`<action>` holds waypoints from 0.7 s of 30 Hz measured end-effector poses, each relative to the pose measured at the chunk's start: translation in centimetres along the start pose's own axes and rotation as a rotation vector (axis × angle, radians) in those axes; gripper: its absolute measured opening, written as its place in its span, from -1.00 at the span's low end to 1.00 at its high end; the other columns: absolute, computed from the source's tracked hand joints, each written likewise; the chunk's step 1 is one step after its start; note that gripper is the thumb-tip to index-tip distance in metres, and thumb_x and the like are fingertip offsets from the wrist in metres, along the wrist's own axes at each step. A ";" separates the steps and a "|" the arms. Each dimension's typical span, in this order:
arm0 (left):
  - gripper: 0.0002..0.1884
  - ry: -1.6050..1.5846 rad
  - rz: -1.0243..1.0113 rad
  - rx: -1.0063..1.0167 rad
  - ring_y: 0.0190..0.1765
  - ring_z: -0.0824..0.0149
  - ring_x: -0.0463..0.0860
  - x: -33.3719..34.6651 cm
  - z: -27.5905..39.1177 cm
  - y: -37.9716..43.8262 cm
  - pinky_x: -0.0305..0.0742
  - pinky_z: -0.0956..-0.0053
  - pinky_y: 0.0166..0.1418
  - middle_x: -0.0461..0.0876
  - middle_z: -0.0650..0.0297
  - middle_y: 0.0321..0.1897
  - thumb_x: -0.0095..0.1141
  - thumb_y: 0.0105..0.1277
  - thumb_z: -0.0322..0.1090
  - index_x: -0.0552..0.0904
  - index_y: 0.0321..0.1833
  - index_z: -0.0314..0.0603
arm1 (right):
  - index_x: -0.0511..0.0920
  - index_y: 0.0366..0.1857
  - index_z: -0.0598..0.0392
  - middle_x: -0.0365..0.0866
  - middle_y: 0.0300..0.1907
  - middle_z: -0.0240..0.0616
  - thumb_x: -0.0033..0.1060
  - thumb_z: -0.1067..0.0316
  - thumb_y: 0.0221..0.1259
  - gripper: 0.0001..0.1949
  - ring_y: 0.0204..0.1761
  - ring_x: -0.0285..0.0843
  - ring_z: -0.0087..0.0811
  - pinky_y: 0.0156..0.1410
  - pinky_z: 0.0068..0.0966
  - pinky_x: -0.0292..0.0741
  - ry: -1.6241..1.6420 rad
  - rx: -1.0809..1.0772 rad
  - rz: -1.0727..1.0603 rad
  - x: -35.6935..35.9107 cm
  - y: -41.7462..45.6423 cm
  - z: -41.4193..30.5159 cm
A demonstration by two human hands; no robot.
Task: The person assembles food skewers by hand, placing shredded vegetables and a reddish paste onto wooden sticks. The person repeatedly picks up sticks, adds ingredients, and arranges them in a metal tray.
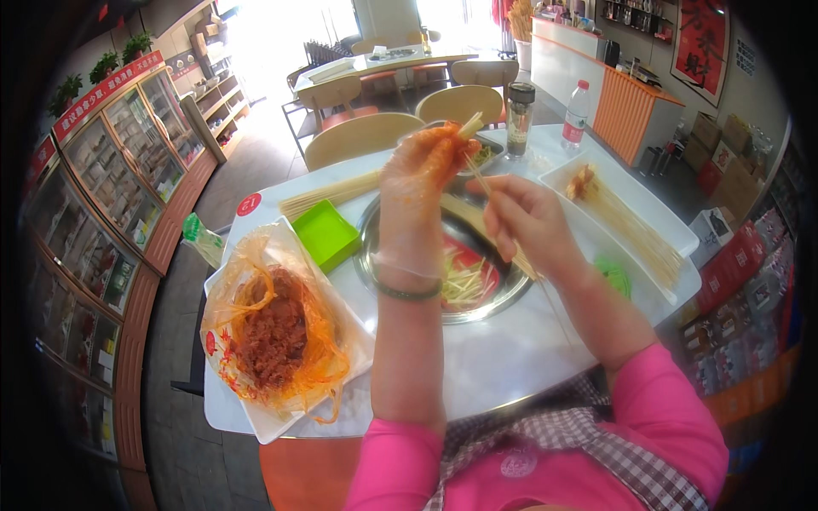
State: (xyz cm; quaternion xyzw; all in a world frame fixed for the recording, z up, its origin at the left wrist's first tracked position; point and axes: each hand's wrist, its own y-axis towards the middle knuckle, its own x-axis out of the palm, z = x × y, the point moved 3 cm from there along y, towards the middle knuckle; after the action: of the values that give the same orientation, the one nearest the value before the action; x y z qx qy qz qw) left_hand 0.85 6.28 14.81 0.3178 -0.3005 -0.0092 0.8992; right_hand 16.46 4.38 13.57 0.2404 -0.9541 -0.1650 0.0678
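Observation:
My left hand (pixel 422 160), in a clear disposable glove smeared with orange sauce, pinches a small bundle of pale vegetable strips (pixel 471 126). Something sauce-coated, likely meat, is wrapped around it. My right hand (pixel 521 217) is bare and grips a thin bamboo skewer (pixel 555 310), its tip at the bundle. Below the hands, more pale strips (pixel 470 281) lie on a red surface within a round metal-rimmed table insert (pixel 492 314). To the left, red-brown marinated meat (pixel 271 335) fills an open plastic bag (pixel 323 358) on a white tray (pixel 271 431).
At right, a white tray (pixel 687 239) holds skewers with loaded ends (pixel 580 182). A green box (pixel 326 236) and bare skewers (pixel 332 193) lie left. A tumbler (pixel 519 121), water bottle (pixel 575 118) and metal dish (pixel 492 163) stand at the far edge. Chairs (pixel 364 137) stand beyond.

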 end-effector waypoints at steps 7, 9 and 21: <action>-0.82 0.049 0.019 -0.028 -0.01 0.17 0.75 0.1 0.1 -0.1 0.69 0.48 0.10 0.72 0.03 -0.07 0.18 0.42 -0.47 0.65 0.02 -0.36 | 0.55 0.13 0.29 0.50 -0.52 -0.43 -0.11 0.41 0.55 -0.73 -0.67 0.32 -0.75 -0.54 -0.75 0.31 0.046 0.012 0.018 0.2 0.1 0.1; -0.82 0.057 0.013 -0.031 -0.01 0.18 0.75 0.0 0.1 -0.2 0.68 0.48 0.10 0.72 0.04 -0.07 0.18 0.42 -0.48 0.65 0.02 -0.37 | 0.55 0.12 0.29 0.50 -0.53 -0.43 -0.12 0.42 0.55 -0.73 -0.68 0.30 -0.75 -0.54 -0.75 0.30 0.050 0.018 0.021 0.3 0.1 0.0; -0.84 0.222 -0.008 -0.032 -0.07 0.26 0.76 -0.2 0.7 -0.3 0.64 0.51 0.04 0.76 0.14 -0.11 0.25 0.34 -0.52 0.70 -0.04 -0.30 | 0.53 0.11 0.37 0.47 -0.55 -0.41 -0.12 0.39 0.57 -0.71 -0.68 0.29 -0.73 -0.54 -0.73 0.30 0.087 0.070 -0.016 0.2 0.3 -0.1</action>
State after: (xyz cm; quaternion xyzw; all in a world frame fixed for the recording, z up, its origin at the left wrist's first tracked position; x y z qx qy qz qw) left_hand 0.40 5.74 14.98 0.3039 -0.1976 0.0177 0.9318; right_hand 16.20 4.48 13.75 0.2574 -0.9535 -0.1213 0.0996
